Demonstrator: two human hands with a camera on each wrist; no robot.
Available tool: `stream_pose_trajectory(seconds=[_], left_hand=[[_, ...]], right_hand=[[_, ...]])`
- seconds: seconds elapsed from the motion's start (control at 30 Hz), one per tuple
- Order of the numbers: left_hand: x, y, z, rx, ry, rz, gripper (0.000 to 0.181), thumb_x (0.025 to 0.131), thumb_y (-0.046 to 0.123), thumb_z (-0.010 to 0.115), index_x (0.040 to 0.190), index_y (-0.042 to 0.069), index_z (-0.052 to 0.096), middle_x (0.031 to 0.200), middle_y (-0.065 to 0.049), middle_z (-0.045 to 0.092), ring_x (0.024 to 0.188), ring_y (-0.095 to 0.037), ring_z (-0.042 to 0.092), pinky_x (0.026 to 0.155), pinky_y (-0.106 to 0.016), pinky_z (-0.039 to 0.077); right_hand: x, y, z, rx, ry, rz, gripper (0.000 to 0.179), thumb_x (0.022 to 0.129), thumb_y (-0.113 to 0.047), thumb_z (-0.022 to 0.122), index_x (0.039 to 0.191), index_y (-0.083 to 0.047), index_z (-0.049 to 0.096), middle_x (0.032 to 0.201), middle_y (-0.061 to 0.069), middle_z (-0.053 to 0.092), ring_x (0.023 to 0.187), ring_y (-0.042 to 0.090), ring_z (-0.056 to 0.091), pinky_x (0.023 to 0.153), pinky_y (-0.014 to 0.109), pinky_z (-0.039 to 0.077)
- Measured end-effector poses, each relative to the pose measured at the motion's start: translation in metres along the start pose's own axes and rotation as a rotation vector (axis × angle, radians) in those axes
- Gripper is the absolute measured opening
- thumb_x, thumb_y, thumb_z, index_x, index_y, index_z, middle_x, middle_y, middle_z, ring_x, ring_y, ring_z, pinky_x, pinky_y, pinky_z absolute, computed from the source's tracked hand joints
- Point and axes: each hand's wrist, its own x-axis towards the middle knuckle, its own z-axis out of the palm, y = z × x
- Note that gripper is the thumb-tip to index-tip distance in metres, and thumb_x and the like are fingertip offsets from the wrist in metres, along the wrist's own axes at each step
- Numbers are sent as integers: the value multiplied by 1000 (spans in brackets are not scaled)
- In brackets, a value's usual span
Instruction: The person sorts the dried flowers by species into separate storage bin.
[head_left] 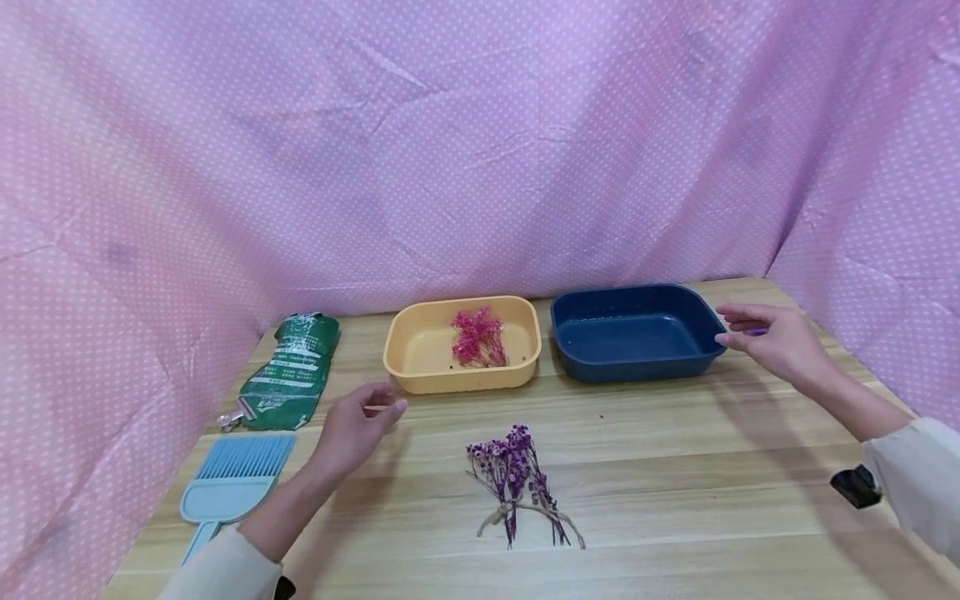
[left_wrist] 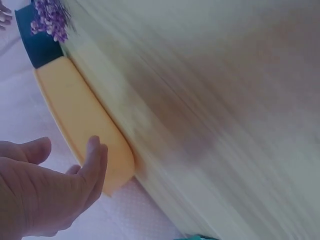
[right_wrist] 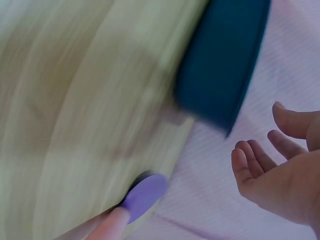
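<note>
My left hand (head_left: 358, 427) hovers at the front left corner of a yellow tray (head_left: 465, 382), fingers loosely bent and holding nothing. Pink dried flowers (head_left: 480, 337) lie inside that tray. At the right end of a dark blue tray (head_left: 637, 369), my right hand (head_left: 783, 342) has its fingertips close to the rim; in the right wrist view a gap shows between fingers and tray, and the hand grips nothing. Between the two arms, a bunch of purple dried flowers (head_left: 513, 471), tied with twine, lies on the wooden table (head_left: 660, 508).
A crumpled green packet (head_left: 292, 375) with a metal clip (head_left: 234, 415) lies at the left, behind a light blue brush (head_left: 232, 492). Near the right edge is a purple oval-headed item (right_wrist: 146, 194), mostly hidden by the right hand in the head view. Pink dotted cloth (head_left: 480, 167) surrounds the table.
</note>
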Motion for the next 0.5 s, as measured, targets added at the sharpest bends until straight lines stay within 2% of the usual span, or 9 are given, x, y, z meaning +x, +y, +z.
stream_pose_trajectory(seconds=[0.07,0.17,0.23,0.27,0.33,0.37,0.43,0.47,0.5], left_hand=[[-7,2,3,-25,-16,-9,38,93,18,65,126,1,58,110,-14,63,96,-23,63,77,-31,58],[-20,7,11,-69,-50,-9,35,92,12,65,124,-1,59,104,-12,64,90,-21,65,72,-29,58],[-29,12,16,-97,-73,-6,34,92,10,65,123,-2,60,102,-12,64,88,-21,65,70,-30,58],[-34,14,18,-113,-85,-6,34,92,9,65,123,-2,60,100,-11,64,87,-21,65,69,-30,59],[-41,17,23,-153,-101,-4,33,92,7,64,123,-4,60,97,-11,63,86,-23,66,69,-31,59],[-45,19,24,-172,-109,-1,32,92,6,63,122,-5,60,96,-11,63,85,-24,66,68,-32,59],[-50,20,27,-191,-124,-5,32,92,5,62,122,-5,60,93,-10,63,82,-24,66,68,-32,58],[-53,21,28,-196,-131,-5,32,92,6,62,122,-5,60,92,-10,63,81,-24,66,67,-32,58],[-54,21,29,-198,-138,-6,32,92,6,62,122,-5,60,92,-10,63,80,-23,65,67,-32,58]], right_hand=[[3,8,0,-25,-18,16,48,88,-17,72,126,7,58,119,33,59,82,-12,55,63,3,44],[5,19,0,-40,-72,64,53,88,-24,71,129,5,56,125,32,55,95,10,61,64,4,42],[6,25,0,-9,-125,111,58,89,-29,70,133,5,53,131,33,51,108,29,58,66,4,42],[7,28,0,13,-155,134,60,90,-30,68,135,6,50,133,33,48,118,36,51,68,3,41],[8,32,0,54,-201,167,64,92,-33,66,137,6,47,137,32,44,132,41,36,71,2,39],[8,34,0,80,-221,177,65,92,-34,65,138,7,45,138,32,41,138,43,25,73,1,38],[9,35,0,124,-250,196,67,93,-35,64,141,7,41,141,30,37,142,41,7,76,-2,34],[9,36,1,131,-256,200,68,93,-36,63,141,7,41,141,29,37,143,38,7,77,-2,33],[10,36,1,141,-259,198,68,93,-36,63,142,6,40,141,28,37,144,30,16,78,-1,35]])
